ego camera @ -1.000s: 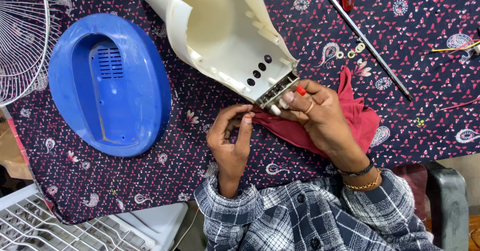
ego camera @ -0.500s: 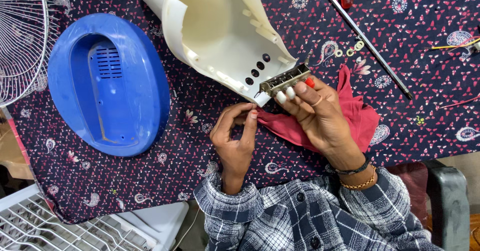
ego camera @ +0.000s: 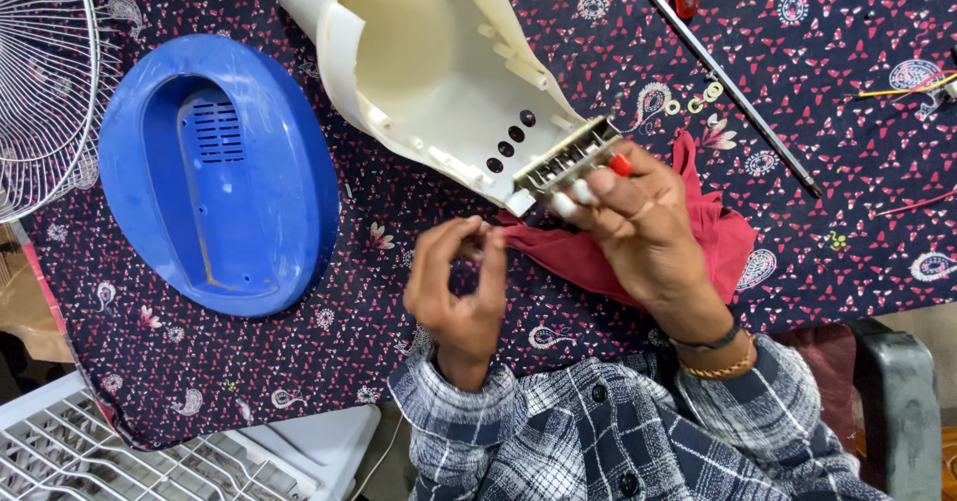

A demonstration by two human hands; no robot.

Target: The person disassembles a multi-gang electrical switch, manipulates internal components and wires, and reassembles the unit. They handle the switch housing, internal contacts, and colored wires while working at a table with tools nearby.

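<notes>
Switch block: a small metal button block (ego camera: 570, 159) with white keys and one red key, at the lower edge of the cream shell, just under a row of dark round holes.
Right hand: the right hand (ego camera: 638, 212) has its grip pinching the switch block, fingertips pressed on the keys, holding it against the shell's rim.
Left hand: the left hand (ego camera: 457, 282) is raised just below the shell, its grip curled with thumb and fingers pressed together at the tips; what it pinches, if anything, cannot be told.
Cream shell: a hollow cream plastic housing (ego camera: 429, 62) lying open side up on the desk.
Red cloth: a red cloth (ego camera: 718, 237) under the right hand.
Blue cover: a blue oval plastic cover (ego camera: 214, 177) left of the shell.
Desk: a desk (ego camera: 857, 102) covered in dark patterned fabric, with a long metal rod (ego camera: 733, 87) at upper right.
Wire guard: a white wire fan guard (ego camera: 40, 82) at the left edge.
</notes>
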